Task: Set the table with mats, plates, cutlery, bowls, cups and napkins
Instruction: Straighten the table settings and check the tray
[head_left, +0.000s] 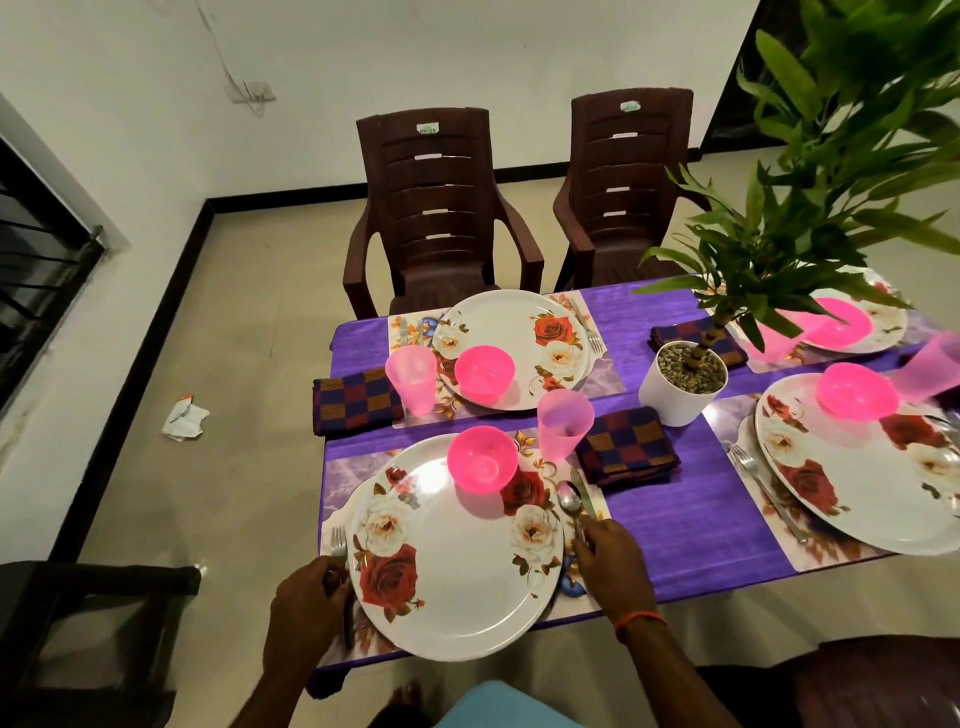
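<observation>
Fingers (586, 538) of our right hand (615, 569) are pinching the spoon (569, 500) handle beside the knife (583, 491). Our left hand (306, 590) is curling round the fork (338, 540) handle. Both are flanking the plate (457, 571). Judgement: we are aiming to square each piece on the mat (343, 470) without nudging the plate.

Wearing thin red-orange thread band (640, 618) round R wrist; lt-blue garment (493, 709) showing at btm; forearms bare.
</observation>
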